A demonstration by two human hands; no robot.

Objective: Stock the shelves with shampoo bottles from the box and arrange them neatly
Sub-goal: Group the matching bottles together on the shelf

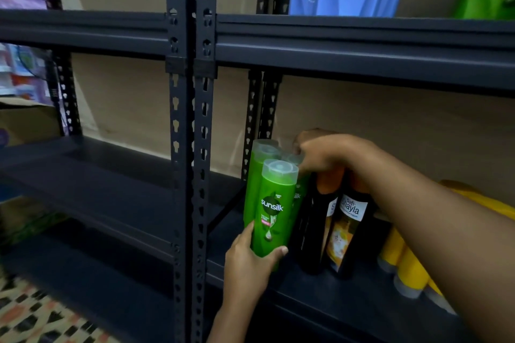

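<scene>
Right forearm crosses the near right of the view; right hand (pixel 324 153) reaches over the orange-capped dark bottles (pixel 345 228) to the caps of the rear green bottles (pixel 263 149). Fingers curl at those caps; whether they pinch one or only steady it, cannot tell. Left hand (pixel 250 262) grips the base of the front green Sunsilk bottle (pixel 274 209), thumb across its front, bottle upright with label facing out, at the near edge of the dark shelf (pixel 306 284), left end of the bay. Yellow bottles (pixel 404 267) lie further right. Box (pixel 25 122) sits far left, beyond the uprights.

Risks, judged:
- Front green bottle stands close to the shelf lip; a release before the base is flat could let it tip off toward the floor.
- Green bottles are packed touching; pushing the front one back may topple the rear ones.
- Right forearm hangs just over the dark bottles; drawing it back low could knock them forward.
</scene>
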